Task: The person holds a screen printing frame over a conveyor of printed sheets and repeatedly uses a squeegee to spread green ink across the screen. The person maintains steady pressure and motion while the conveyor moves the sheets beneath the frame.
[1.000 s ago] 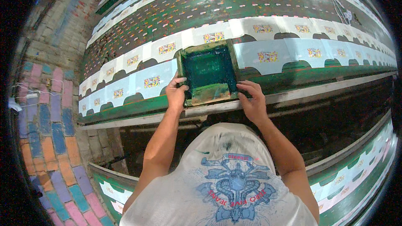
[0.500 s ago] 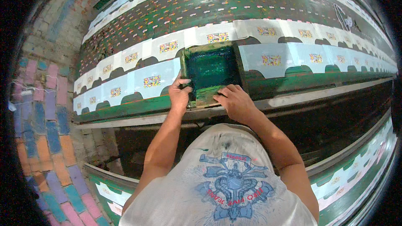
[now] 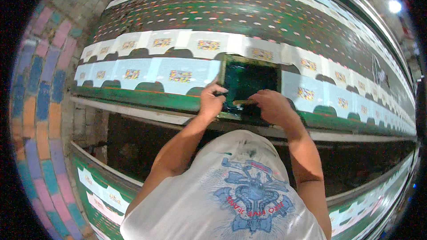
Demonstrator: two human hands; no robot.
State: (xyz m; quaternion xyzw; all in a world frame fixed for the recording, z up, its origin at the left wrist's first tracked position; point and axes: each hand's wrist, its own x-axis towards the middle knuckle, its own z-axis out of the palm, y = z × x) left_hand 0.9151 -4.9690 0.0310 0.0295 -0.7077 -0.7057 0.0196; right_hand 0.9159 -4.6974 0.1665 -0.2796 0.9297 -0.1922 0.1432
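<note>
A screen-printing frame [image 3: 226, 64] with dark green, glossy ink on its mesh lies flat on the light-blue fabric row in front of me. My left hand [image 3: 212, 101] is closed on the frame's left edge near its near corner, thumb bent over the rim. In my right hand [image 3: 274, 106] is a squeegee [image 3: 242, 102], a narrow wooden bar at the near end of the mesh; the fingers hide its right part. Beside the frame, pale-blue fabric pieces [image 3: 153, 67] with a colourful block print lie on both sides, and whatever the frame covers is hidden.
White printed pieces [image 3: 191, 38] form a row just beyond the frame. The long green table [image 3: 173, 102] ends in a pale rail [image 3: 173, 117] nearest me. Below is a dark gap, with another table [image 3: 95, 191] behind me. Coloured paving [image 3: 42, 102] runs along the left.
My view has turned, so the table slants down to the right, and the frame sits further right in it. The squeegee shows as a thinner bar. Both hands keep their holds.
</note>
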